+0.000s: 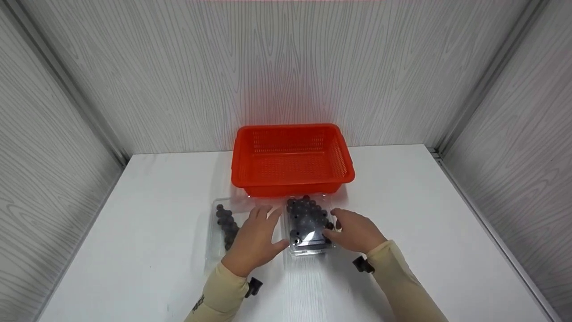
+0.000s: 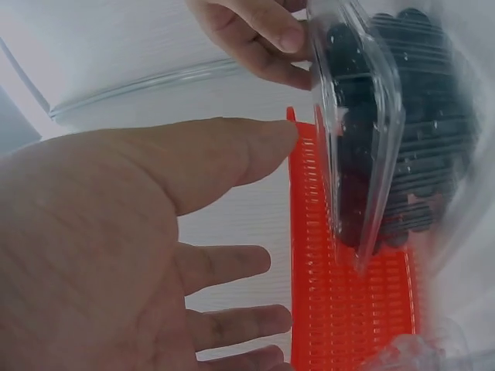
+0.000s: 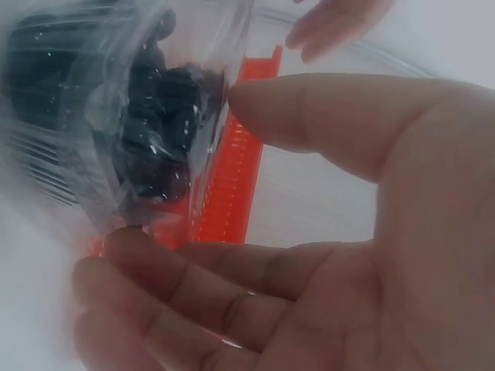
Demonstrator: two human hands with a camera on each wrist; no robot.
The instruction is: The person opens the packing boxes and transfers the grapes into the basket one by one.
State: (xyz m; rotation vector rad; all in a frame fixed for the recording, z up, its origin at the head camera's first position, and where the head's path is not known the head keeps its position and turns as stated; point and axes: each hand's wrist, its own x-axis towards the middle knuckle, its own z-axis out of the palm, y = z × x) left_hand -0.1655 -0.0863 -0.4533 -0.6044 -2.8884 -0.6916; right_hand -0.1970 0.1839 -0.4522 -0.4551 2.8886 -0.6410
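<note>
A clear plastic box [image 1: 308,223] of dark, round grapes lies in front of the red basket [image 1: 292,184]. My right hand [image 1: 357,230] is at this box's right edge, thumb and fingers apart; its thumb tip overlaps the edge, and firm contact is hard to judge. On the box's left, my left hand [image 1: 254,243] has its fingers spread and holds nothing. Beneath and beside that hand lies a second clear plastic container [image 1: 214,243] with a bunch of dark grapes [image 1: 226,219], partly hidden by the hand. The left wrist view shows the grape box [image 2: 356,139] beyond the left thumb.
Slatted sides and a perforated floor mark the red basket, which stands near the back wall [image 1: 286,67]. Wood-grained panels enclose the white table [image 1: 402,192] at the left, back and right. A small black device [image 1: 363,264] sits at the right wrist.
</note>
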